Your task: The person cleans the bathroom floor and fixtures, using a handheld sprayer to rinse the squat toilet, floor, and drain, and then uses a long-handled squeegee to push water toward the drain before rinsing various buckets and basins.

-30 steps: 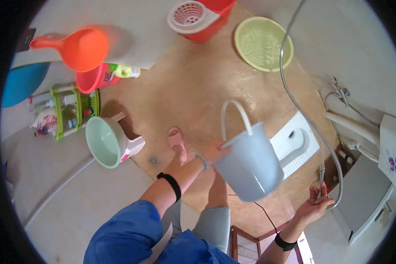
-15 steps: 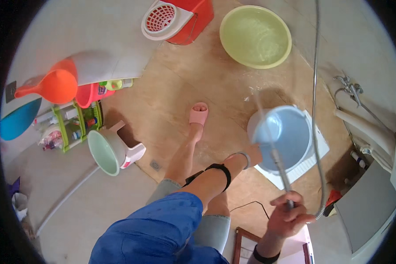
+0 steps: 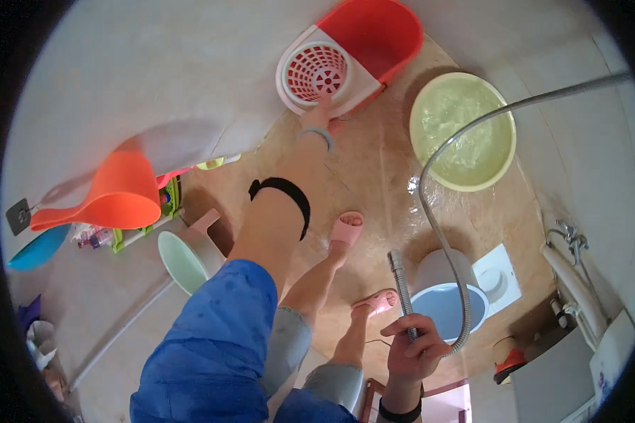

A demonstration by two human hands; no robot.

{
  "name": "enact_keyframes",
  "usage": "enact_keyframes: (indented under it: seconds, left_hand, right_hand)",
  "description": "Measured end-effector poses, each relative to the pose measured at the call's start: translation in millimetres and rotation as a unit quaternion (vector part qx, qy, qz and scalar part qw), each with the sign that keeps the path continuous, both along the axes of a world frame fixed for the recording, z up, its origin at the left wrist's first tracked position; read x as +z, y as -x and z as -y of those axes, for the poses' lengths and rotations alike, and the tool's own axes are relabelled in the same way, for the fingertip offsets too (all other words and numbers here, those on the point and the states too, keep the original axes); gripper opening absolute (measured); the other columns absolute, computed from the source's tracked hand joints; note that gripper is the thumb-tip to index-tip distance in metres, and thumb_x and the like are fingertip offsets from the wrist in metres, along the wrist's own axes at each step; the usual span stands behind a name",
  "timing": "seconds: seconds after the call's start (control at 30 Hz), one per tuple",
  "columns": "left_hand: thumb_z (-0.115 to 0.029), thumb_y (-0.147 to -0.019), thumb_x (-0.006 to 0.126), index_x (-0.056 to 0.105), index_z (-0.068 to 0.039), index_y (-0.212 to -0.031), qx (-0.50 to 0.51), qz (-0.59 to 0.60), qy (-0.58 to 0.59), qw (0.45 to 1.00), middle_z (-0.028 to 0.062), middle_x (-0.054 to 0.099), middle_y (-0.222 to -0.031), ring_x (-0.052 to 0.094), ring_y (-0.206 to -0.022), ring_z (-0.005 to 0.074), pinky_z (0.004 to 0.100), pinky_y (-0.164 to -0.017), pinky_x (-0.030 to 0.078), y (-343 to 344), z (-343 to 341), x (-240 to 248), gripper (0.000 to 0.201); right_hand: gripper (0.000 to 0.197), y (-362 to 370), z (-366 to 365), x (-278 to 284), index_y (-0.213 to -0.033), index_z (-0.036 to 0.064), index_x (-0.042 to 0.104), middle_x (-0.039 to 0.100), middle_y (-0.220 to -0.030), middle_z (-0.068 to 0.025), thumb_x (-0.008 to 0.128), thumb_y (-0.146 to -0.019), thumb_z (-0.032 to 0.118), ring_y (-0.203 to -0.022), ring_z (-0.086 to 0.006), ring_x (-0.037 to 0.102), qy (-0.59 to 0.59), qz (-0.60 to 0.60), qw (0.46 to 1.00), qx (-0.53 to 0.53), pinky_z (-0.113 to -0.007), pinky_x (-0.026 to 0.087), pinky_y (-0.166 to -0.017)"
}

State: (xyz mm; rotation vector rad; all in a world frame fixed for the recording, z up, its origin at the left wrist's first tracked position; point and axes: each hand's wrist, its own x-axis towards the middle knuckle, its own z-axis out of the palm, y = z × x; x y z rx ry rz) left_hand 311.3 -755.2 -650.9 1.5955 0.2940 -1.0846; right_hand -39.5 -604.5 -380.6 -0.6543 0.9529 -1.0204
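My left hand reaches far forward to the red-and-white mop bucket. Its fingers hook over the white rim beside the round slotted wringer basket. Low on the right, my right hand is closed around a flexible metal hose, its open end pointing up and away from me. From that hand the hose loops up and off to the upper right. Beyond it, a blue-grey bucket sits tipped with its mouth toward me, next to a white floor pan.
A yellow-green basin with rippling water stands on the wet floor at the far right. A wall tap is at right. On the left are an orange dipper, a blue basin, a green rack and a pale green tub.
My left hand has left the blue-grey bucket and swung forward to the mop bucket. That blue-grey bucket now tips toward me. The hose end has turned more upright, and the view has shifted.
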Motion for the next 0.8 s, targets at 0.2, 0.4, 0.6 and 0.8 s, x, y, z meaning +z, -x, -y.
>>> enact_keyframes:
  seconds: [0.2,0.4,0.6,0.8]
  left_hand:
    - [-0.032,-0.08,0.07,0.054,-0.013,-0.114,0.134,0.056,0.047,0.988,0.0027,0.06,-0.099,0.059,-0.082,0.0184,0.033,-0.066,0.053,-37.1,-74.1,8.1,0.042]
    - [-0.019,-0.073,0.075,0.053,-0.013,-0.112,0.171,0.069,-0.102,0.978,0.0023,0.059,-0.094,0.058,-0.075,0.0157,0.0298,-0.058,0.05,-15.7,-221.9,115.4,0.046]
    - [-0.018,-0.06,0.081,0.051,-0.005,-0.093,0.022,0.291,-0.293,0.91,0.0106,0.061,-0.092,0.061,-0.077,0.0224,0.0366,-0.063,0.05,-8.2,-331.6,163.6,0.046]
    - [-0.025,-0.056,0.078,0.048,-0.002,-0.087,-0.206,0.248,-0.511,0.797,0.0207,0.061,-0.083,0.062,-0.08,0.0369,0.0424,-0.069,0.049,6.9,-329.2,234.6,0.049]
  right_hand:
    - [0.061,-37.2,41.9,9.7,-0.06,0.0051,0.038,0.056,-0.095,-0.0231,0.023,-0.096,0.052,-0.072,-0.0306,0.061,0.043,-0.108,0.988,0.1,-0.041,0.055,-0.063]
    - [0.063,-69.6,74.4,44.1,-0.057,0.0028,0.045,0.058,-0.095,-0.0276,0.036,-0.093,0.053,-0.07,-0.0349,0.062,-0.057,0.007,0.995,0.076,-0.047,0.052,-0.064]
    - [0.06,-135.7,129.5,80.4,-0.058,0.0094,0.035,0.057,-0.093,-0.0256,0.021,-0.096,0.053,-0.066,-0.032,0.057,0.012,0.131,0.983,0.129,-0.038,0.049,-0.059]
    - [0.054,-140.7,260.7,121.2,-0.066,0.0096,0.046,0.055,-0.115,-0.0232,0.029,-0.096,0.052,-0.089,-0.0307,0.061,0.213,0.093,0.969,0.083,-0.042,0.051,-0.077]
